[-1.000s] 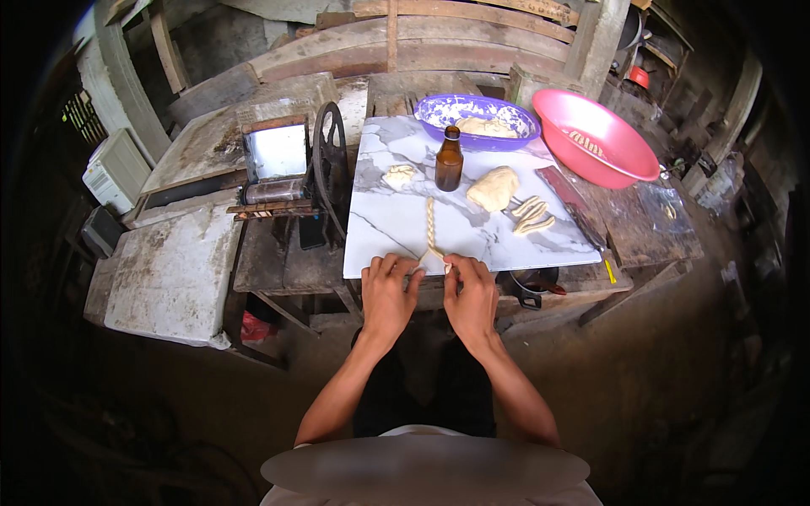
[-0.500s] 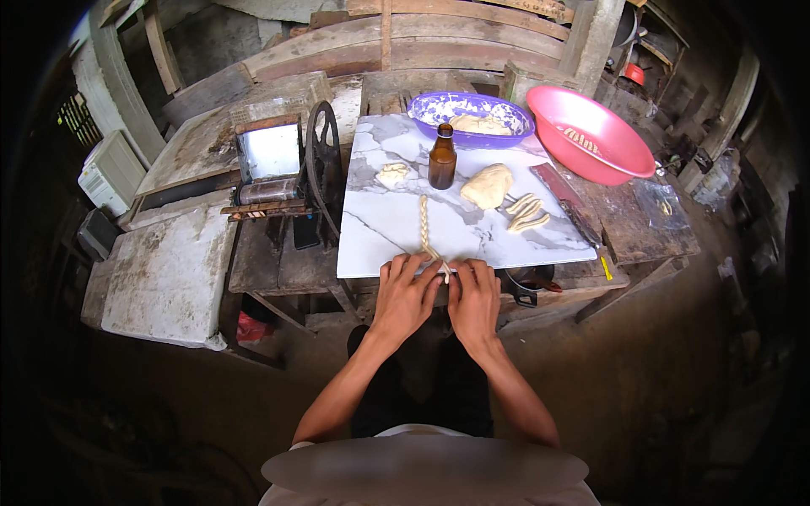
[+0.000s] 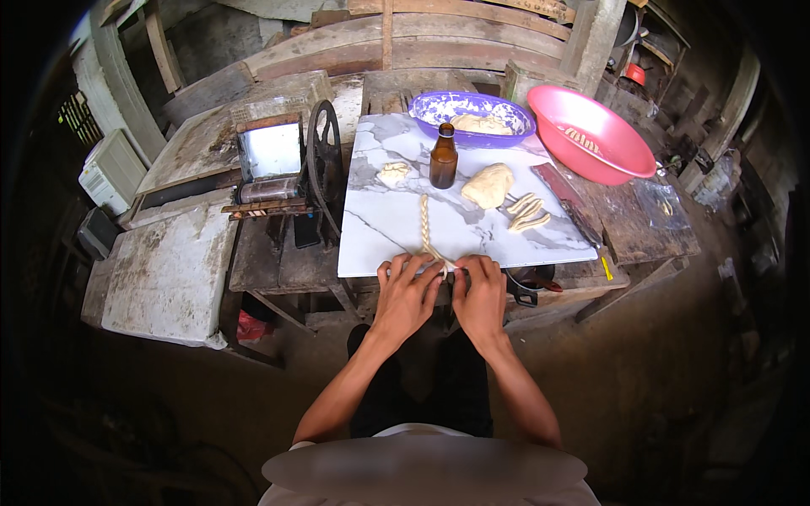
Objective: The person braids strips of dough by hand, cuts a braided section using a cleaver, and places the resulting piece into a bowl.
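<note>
Marble-patterned board (image 3: 380,228) carries a twisted dough rope (image 3: 424,223) that runs away from the hands toward a brown bottle (image 3: 443,157). Since a second ago both hands have drawn closer together at the board's near edge, so the twisting has reached the rope's end. Left hand (image 3: 407,295) and right hand (image 3: 478,297) sit side by side, fingers curled and pinching that near end.
</note>
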